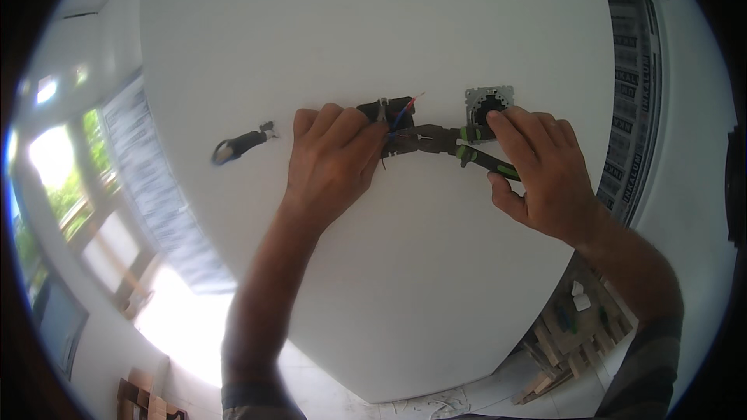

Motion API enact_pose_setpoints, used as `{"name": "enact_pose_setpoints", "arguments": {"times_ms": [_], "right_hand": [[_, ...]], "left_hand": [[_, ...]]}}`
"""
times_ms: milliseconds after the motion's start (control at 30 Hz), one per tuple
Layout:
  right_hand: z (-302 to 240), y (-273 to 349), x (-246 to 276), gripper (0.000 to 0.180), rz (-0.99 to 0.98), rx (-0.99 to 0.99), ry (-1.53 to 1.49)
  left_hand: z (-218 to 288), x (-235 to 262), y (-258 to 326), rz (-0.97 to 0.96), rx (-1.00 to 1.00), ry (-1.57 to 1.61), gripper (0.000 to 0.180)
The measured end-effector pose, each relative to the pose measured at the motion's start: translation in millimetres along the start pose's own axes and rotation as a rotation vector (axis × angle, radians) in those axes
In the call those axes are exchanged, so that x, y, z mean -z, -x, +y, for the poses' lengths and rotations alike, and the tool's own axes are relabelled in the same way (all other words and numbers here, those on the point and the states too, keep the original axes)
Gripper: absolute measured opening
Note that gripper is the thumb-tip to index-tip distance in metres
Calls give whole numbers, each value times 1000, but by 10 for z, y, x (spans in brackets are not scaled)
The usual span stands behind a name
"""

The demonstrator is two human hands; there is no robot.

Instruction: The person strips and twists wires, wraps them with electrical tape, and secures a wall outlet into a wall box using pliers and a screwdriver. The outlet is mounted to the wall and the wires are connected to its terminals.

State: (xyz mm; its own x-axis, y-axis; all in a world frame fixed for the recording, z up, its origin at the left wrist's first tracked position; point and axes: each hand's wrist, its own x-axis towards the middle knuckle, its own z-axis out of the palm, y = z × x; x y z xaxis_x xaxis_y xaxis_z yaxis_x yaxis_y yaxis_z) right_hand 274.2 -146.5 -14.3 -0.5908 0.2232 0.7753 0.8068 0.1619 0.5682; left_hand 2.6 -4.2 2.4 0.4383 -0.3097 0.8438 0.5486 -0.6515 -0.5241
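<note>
My right hand (548,171) is closed around the handles of black pliers (436,140) with green trim, the handles spread apart. The jaws point left and lie across a black wall box opening (402,111) in the white wall. A red wire (412,103) and a blue wire (403,115) come out there. My left hand (331,155) is pinched at the left side of the opening, its fingertips at the wires beside the jaws. Which wire it grips is partly hidden. Behind my right fingers, a grey metal mounting frame with a black centre (489,99) sits on the wall.
Left of my left hand, a dark cable (245,141) hangs bent from a hole in the wall. Wooden pallet pieces (572,350) lie on the floor at lower right, a cardboard box (144,398) at lower left. A dark-framed opening (634,93) borders the wall's right side.
</note>
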Motion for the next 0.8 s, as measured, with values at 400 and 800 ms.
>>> {"name": "enact_pose_setpoints", "arguments": {"times_ms": [400,800], "right_hand": [[148,-81,-12,42,-864,-1093,-1831],[-71,-114,102,58,-572,-429,-802]], "left_hand": [[-2,-59,35,81,-33,7,27],[-15,-41,58,54,-9,9,27]]}}
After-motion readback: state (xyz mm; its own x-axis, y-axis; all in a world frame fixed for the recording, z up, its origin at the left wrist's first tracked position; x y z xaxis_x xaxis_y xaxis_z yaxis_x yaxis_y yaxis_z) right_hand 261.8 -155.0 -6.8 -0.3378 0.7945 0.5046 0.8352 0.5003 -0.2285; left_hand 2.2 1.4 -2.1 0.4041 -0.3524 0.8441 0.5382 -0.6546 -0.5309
